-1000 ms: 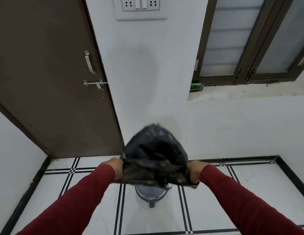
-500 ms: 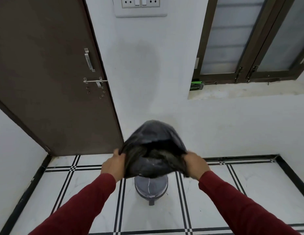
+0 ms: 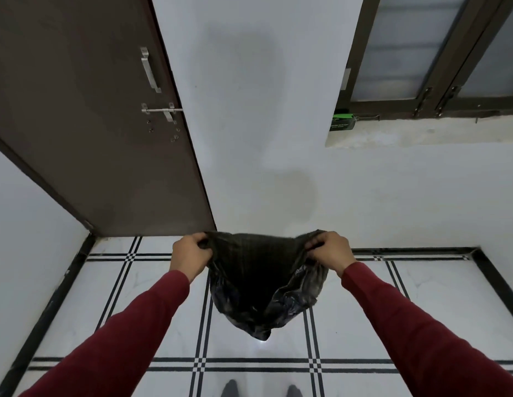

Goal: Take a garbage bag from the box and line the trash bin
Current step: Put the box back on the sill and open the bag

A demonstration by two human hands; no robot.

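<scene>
A black garbage bag (image 3: 261,282) hangs open in front of me, its mouth stretched wide and its closed end sagging down toward the floor. My left hand (image 3: 191,255) grips the left edge of the mouth. My right hand (image 3: 329,252) grips the right edge. Both arms wear dark red sleeves. The trash bin is hidden behind the bag; only a faint pale glint shows under the bag's tip. A green box (image 3: 342,121) lies on the window ledge at the upper right.
A brown door (image 3: 92,124) with a metal handle and latch stands at the left. White walls close in ahead and left. The white floor (image 3: 392,310) has black grid lines. My feet (image 3: 261,389) show at the bottom edge.
The bag was ballooned up above my hands; now it hangs down below them with its mouth pulled wider. My hands moved up and apart. The bin has become hidden behind the bag.
</scene>
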